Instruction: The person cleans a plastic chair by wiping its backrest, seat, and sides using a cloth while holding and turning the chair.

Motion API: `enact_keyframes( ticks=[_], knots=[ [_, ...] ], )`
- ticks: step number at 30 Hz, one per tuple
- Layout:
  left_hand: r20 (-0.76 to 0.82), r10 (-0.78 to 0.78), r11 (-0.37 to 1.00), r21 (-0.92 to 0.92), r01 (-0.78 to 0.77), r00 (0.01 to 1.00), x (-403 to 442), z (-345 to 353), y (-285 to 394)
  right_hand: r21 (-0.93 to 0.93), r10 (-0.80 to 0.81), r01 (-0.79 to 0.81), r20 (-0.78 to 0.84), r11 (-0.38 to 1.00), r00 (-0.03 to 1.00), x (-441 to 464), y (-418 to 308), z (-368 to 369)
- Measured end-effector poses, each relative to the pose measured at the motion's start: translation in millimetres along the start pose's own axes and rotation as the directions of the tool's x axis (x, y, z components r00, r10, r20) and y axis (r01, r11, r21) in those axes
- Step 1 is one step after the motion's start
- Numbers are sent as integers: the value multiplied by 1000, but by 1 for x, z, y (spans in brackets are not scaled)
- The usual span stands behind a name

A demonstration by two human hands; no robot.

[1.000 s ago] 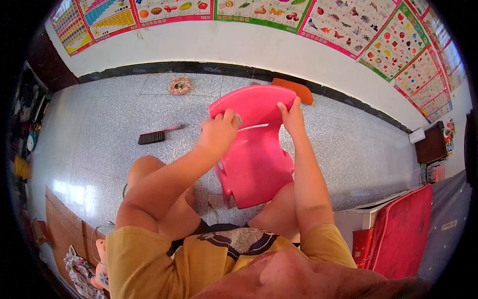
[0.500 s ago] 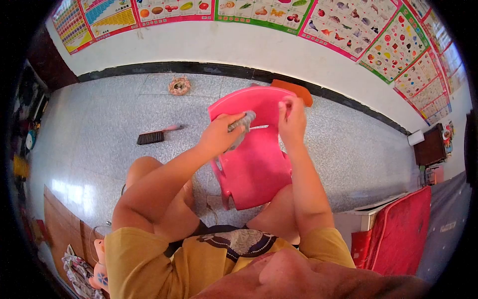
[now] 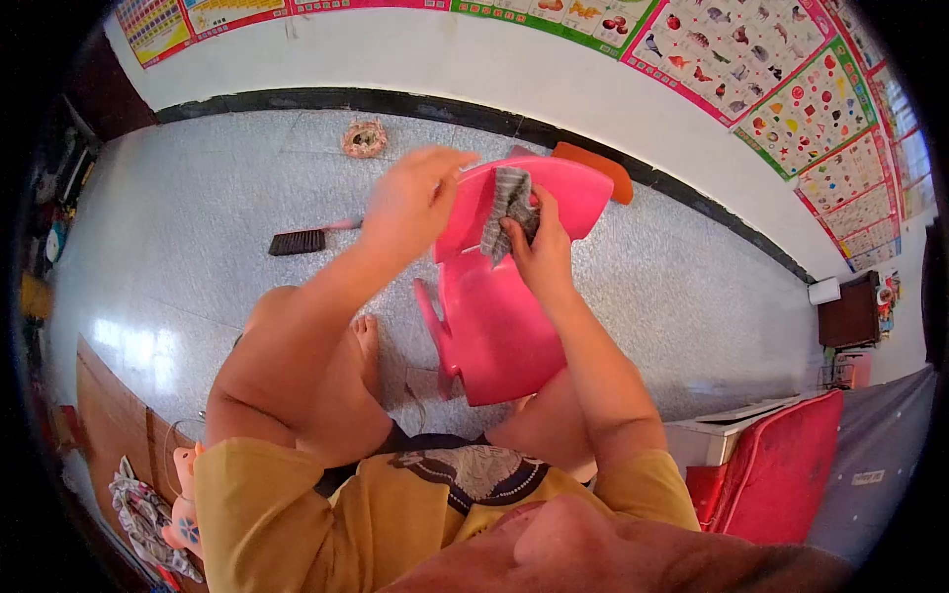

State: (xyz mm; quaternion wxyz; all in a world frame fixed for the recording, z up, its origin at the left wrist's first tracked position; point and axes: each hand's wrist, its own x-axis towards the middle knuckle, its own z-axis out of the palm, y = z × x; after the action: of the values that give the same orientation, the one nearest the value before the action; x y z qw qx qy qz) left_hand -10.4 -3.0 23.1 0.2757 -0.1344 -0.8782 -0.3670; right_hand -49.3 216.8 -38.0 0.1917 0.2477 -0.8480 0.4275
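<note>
At the backrest (image 3: pixel 578 185) of the pink plastic chair (image 3: pixel 504 326), you hold a grey striped cloth (image 3: pixel 506 212).
In the head view, the chair is in front of you over the speckled floor (image 3: pixel 188 227), its seat toward your body. Your right hand (image 3: pixel 542 249) has its grip closed around the cloth, which overlaps the backrest's front. Your left hand (image 3: pixel 415 203) is blurred near the backrest's left side; whether its grip is clenched or released, I cannot tell. Your cloth work seems under way at the backrest; nothing shows which surfaces are finished or how much is left. The black-bristled brush (image 3: pixel 299 242) lies apart, out of your hands.
</note>
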Motion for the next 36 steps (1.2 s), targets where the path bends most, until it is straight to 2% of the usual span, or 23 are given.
enact_keyframes(
  ticks=[1, 2, 5, 7, 8, 10, 15, 19, 22, 26, 29, 33, 35, 36],
  knots=[
    [-16, -52, 998, -25, 52, 999, 3, -2, -7, 46, -6, 8, -54, 999, 999, 0, -4, 3],
    [-33, -106, 993, -51, 104, 994, 4, -4, -13, -17, -64, 64, 0, 998, 998, 0, -6, 5],
    [268, -329, 919, -131, 372, 906, -2, 6, -30, -171, -181, 213, 188, 962, 965, 1, -16, 14],
    [317, -366, 906, -94, 413, 875, -3, 11, -27, -258, -179, 259, 295, 931, 939, -1, -25, 19],
    [345, -381, 900, -73, 429, 858, -3, 13, -26, -270, -152, 232, 287, 934, 946, -1, -25, 20],
    [342, -356, 913, -72, 402, 870, -5, 12, -21, -297, -96, 179, 272, 938, 958, 0, -20, 20],
    [336, -312, 927, -97, 362, 889, -9, 9, -24, -387, 36, -27, 17, 922, 999, 18, 29, -8],
    [340, -323, 931, -54, 361, 883, -9, 9, -23, -386, 201, -242, -143, 890, 969, 19, 36, -27],
    [332, -302, 941, -49, 336, 894, -10, 13, -26, -351, -119, 70, -120, 934, 986, 13, 38, -19],
    [338, -305, 927, -109, 359, 891, -11, 15, -27, -326, -212, 263, 186, 908, 960, -4, 4, 11],
    [343, -340, 902, -147, 407, 876, -10, 19, -34, -340, -168, 250, 253, 906, 953, -4, -11, 27],
    [339, -321, 905, -163, 392, 884, -11, 21, -38, -457, -89, 151, 154, 877, 984, 13, 8, 10],
    [338, -315, 914, -142, 379, 887, -11, 16, -31, -497, -5, 25, 41, 867, 999, 22, 29, -8],
    [349, -319, 912, -142, 386, 881, -11, 16, -32, -513, 104, -100, -21, 853, 994, 25, 32, -20]
  ],
)
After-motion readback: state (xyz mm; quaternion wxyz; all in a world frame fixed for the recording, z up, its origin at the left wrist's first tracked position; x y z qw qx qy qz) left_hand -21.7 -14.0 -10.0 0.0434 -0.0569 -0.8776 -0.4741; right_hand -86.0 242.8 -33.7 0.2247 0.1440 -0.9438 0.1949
